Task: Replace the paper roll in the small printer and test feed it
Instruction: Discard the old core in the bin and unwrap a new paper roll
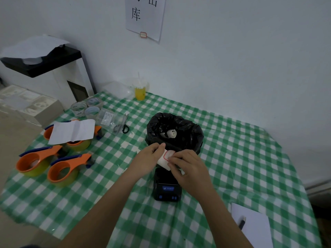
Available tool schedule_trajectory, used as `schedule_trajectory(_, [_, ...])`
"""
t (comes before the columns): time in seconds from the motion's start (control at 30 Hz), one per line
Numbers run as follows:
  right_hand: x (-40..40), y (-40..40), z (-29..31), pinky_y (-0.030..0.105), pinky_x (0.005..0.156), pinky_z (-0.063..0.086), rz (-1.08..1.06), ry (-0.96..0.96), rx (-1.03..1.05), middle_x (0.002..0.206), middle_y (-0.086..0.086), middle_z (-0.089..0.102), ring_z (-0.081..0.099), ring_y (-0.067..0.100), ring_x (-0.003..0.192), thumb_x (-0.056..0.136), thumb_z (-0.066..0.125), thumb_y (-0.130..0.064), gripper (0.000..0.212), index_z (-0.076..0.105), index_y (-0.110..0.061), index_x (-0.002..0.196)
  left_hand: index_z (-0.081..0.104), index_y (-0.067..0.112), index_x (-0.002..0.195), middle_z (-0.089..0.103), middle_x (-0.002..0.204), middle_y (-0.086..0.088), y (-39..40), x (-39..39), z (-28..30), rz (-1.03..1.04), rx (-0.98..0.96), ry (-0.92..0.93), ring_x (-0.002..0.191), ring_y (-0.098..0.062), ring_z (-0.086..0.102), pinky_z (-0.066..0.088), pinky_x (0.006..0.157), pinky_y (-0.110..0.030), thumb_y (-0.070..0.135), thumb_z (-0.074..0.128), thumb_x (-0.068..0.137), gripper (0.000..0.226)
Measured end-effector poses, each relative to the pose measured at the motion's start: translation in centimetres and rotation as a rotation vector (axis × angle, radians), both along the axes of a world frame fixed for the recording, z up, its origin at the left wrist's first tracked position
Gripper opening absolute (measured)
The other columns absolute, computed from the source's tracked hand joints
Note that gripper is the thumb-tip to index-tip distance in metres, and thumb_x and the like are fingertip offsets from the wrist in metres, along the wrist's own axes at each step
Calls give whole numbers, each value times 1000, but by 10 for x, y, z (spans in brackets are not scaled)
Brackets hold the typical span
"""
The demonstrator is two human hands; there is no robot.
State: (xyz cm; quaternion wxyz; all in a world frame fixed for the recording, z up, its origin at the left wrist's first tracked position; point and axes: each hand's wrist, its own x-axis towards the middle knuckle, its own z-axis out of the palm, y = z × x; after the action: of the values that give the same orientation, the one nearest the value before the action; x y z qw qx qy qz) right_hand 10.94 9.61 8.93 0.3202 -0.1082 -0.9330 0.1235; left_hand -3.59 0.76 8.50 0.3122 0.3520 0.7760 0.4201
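**Both hands on label paper, above the printer**

Small black printer (168,188) with blue buttons sits on the green-and-white checked tablecloth (232,158), mid-table, front face toward the camera. Its top end is hidden under the hands, so lid state: cannot tell.

White paper roll with red-bordered labels (165,159) is held just above the printer's far end, between both hands. Left hand (148,158): fingers curled, thumb and forefinger pinching the roll's left edge. Right hand (188,167): fingers bent and close together, fingertips pinching the paper's right edge, probably the loose end, but it's small and partly covered.

Just behind the hands: small bin lined with a black plastic bag (175,133), curled white paper scrap (171,134) inside.

Left side of table: three orange tape dispensers (60,169), one under a creased white sheet (73,130). Black-handled scissors (123,125) lie near the bin.
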Motion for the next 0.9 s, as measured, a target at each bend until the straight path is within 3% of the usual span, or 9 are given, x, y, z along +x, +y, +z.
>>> schedule_trajectory(0.1, [0,1,1,23,77,48,4,8,8,84,2,71,61,16,79,83,62,-21,16,73,-9,86,46,16,68,45,68,-4,0,1,4,19,-20,41,62,-17,46,38,66,-36,56,34,90,47])
schedule_trajectory(0.3, [-1,0,1,24,74,50,-31,25,29,82,2,73,63,16,75,83,64,-17,13,73,-8,83,55,6,82,47,67,-3,-1,4,13,65,-37,71,61,-16,47,37,63,-32,56,36,89,54])
schedule_trajectory(0.47, [0,-3,3,20,77,49,-35,33,-20,85,0,73,64,14,78,83,63,-20,14,72,-10,85,54,8,77,49,67,-3,-2,5,13,78,-45,66,63,-17,49,37,64,-32,56,36,89,53])
schedule_trajectory(0.6, [-2,-5,0,23,73,52,-54,26,-10,85,1,73,65,14,77,85,60,-22,16,72,-11,84,48,20,64,47,63,-1,-4,5,15,69,-48,75,60,-16,47,36,62,-32,56,36,90,46])
schedule_trajectory(0.83, [-3,-7,-2,18,76,47,-114,68,-312,88,-2,72,57,3,82,85,55,-27,20,69,-14,87,44,17,66,46,67,-3,-7,5,17,62,-46,74,61,-16,46,35,62,-32,54,35,91,45])
schedule_trajectory(0.9, [-3,-7,-3,19,76,48,-102,82,-312,89,-2,71,57,2,83,86,55,-27,19,69,-14,88,42,17,65,46,68,-4,-7,5,17,66,-44,70,62,-16,46,34,62,-32,54,35,91,45])
